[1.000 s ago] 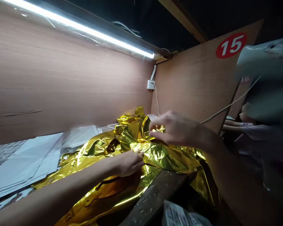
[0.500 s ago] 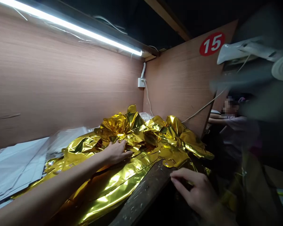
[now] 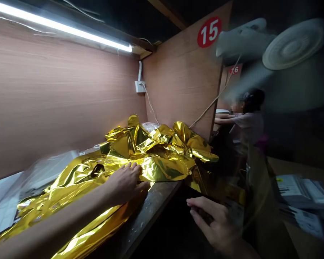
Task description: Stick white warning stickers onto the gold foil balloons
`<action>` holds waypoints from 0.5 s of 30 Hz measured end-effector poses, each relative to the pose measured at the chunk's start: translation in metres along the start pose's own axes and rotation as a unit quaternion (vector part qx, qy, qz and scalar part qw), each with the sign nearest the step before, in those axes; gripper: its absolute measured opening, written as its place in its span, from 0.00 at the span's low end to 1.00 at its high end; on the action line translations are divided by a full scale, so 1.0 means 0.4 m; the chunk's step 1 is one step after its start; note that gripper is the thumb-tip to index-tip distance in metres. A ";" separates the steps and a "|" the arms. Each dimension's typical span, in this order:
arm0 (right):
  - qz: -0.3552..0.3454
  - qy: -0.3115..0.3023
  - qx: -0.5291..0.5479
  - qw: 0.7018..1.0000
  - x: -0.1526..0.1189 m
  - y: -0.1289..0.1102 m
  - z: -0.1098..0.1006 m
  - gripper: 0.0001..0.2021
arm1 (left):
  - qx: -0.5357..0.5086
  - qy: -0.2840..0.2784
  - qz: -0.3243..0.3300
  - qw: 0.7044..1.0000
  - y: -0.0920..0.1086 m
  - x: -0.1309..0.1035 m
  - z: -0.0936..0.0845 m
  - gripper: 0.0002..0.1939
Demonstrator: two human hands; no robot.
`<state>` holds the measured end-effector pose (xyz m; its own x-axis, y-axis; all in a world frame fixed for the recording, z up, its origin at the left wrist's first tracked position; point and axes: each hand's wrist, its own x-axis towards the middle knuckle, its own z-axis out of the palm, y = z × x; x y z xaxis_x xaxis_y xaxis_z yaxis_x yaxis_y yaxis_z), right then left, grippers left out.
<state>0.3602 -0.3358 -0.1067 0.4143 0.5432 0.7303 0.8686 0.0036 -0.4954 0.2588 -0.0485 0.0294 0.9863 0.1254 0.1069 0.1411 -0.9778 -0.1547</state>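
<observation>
Crinkled sheets of shiny gold foil (image 3: 162, 167) lie heaped on a dark wooden bench (image 3: 156, 201), with long flat strips of it reaching towards me. My left hand (image 3: 125, 181) rests palm down on this foil, near the bench edge, its fingers stretched out. Past that edge, over a dark gap, I see my right hand (image 3: 212, 221) in the air. Its fingers are curled, with the thumb and index fingertips a little apart and nothing visible between them. The foil under my left palm is hidden.
White sheets and clear plastic (image 3: 47, 172) lie at the left. A wooden partition (image 3: 180, 79) stands behind the foil. A fan (image 3: 294, 45) hangs at the upper right. Another person (image 3: 247, 122) sits beyond the partition. Plastic-wrapped packs (image 3: 299, 190) are at the right.
My view has swung right. The front foil has shifted and folded over, baring more of the bench edge. My left hand still lies on the foil; my right hand stays beyond the edge.
</observation>
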 end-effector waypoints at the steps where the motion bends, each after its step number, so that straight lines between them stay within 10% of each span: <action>1: 0.009 0.013 -0.003 1.000 -0.014 0.004 -0.009 0.17 | 0.007 0.009 0.003 1.000 0.015 -0.003 0.002 0.29; 7: 0.088 0.100 -0.054 0.990 -0.100 0.009 -0.078 0.15 | -0.047 0.120 0.226 0.966 0.242 -0.058 -0.024 0.20; 11: 0.185 0.148 -0.039 0.971 -0.156 0.024 -0.140 0.13 | -0.042 -0.080 0.361 0.928 0.452 -0.012 -0.061 0.13; 15: 0.252 0.180 -0.001 0.951 -0.231 0.058 -0.190 0.15 | -0.038 -0.200 0.368 0.907 0.620 0.138 0.038 0.06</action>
<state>0.3629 -0.4499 -0.1500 0.8439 0.1525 0.5144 0.5356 -0.1832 -0.8244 0.3497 -0.2814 -0.0181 0.7655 -0.5292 -0.3660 -0.5589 -0.8287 0.0295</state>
